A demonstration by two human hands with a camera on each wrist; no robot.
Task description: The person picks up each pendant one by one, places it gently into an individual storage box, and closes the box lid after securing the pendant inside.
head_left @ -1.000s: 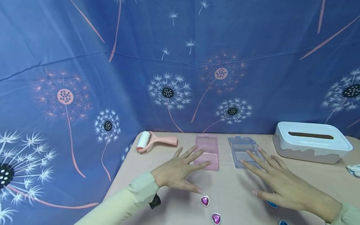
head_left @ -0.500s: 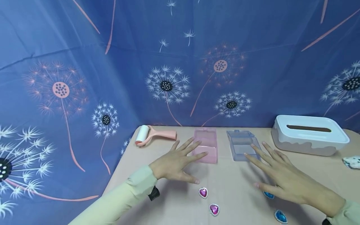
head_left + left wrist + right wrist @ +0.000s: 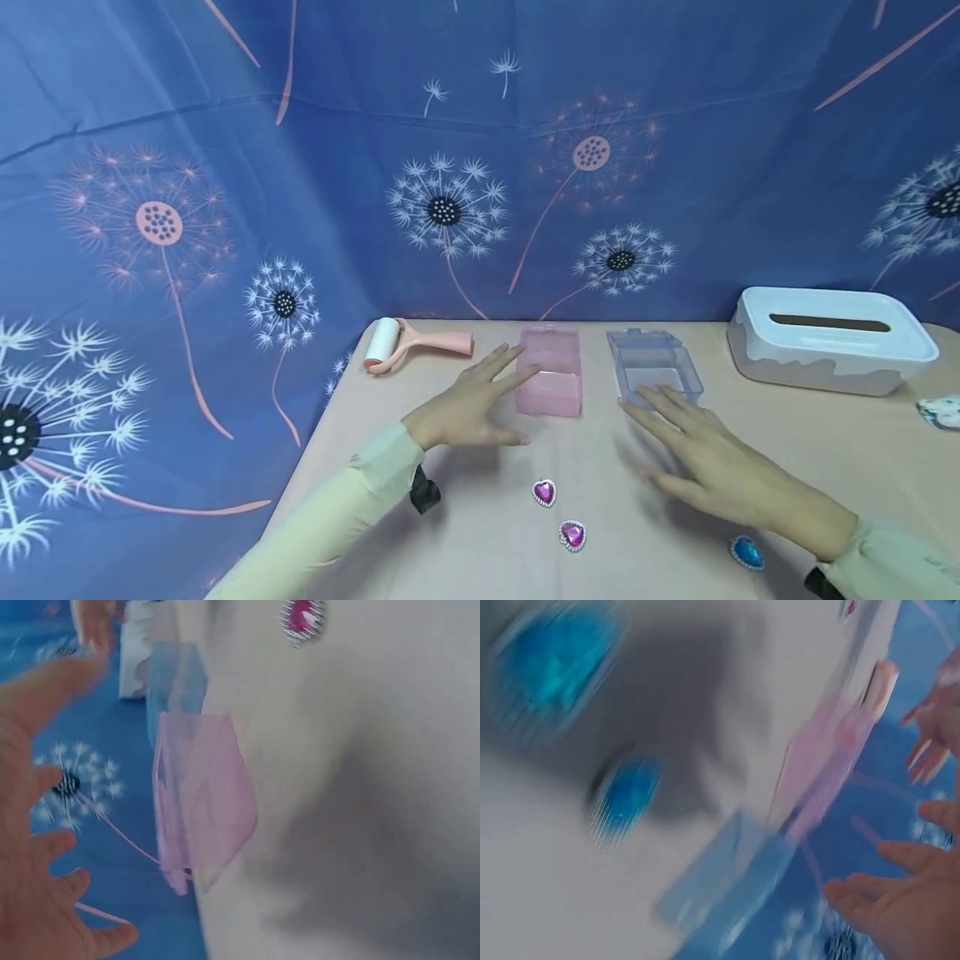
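Observation:
My left hand (image 3: 468, 408) hovers over the table with fingers parted, fingertips overlapping the left edge of a pink see-through plastic box (image 3: 558, 393) in the head view. The box lies with its lid folded back, as does the blue see-through box (image 3: 651, 360) to its right. Fingertips of my right hand (image 3: 712, 462) overlap the blue box's front edge. Neither hand holds anything. Two pink heart-shaped gems (image 3: 543, 492) with sparkling rims lie between the hands. A blue gem (image 3: 747, 552) lies below my right hand; the right wrist view shows a second blue gem (image 3: 630, 791), hidden in the head view.
A pink-handled lint roller (image 3: 416, 343) lies at the back left of the table. At the back right stands a white-lidded tissue box (image 3: 828, 342), with a patterned white item (image 3: 941, 412) near the right edge. A blue dandelion-print curtain (image 3: 480, 150) hangs behind the table.
The head view has tilted downward, so the table sits higher in it. My right hand has shifted left, covering one blue gem. The left hand's fingers have drawn closer together.

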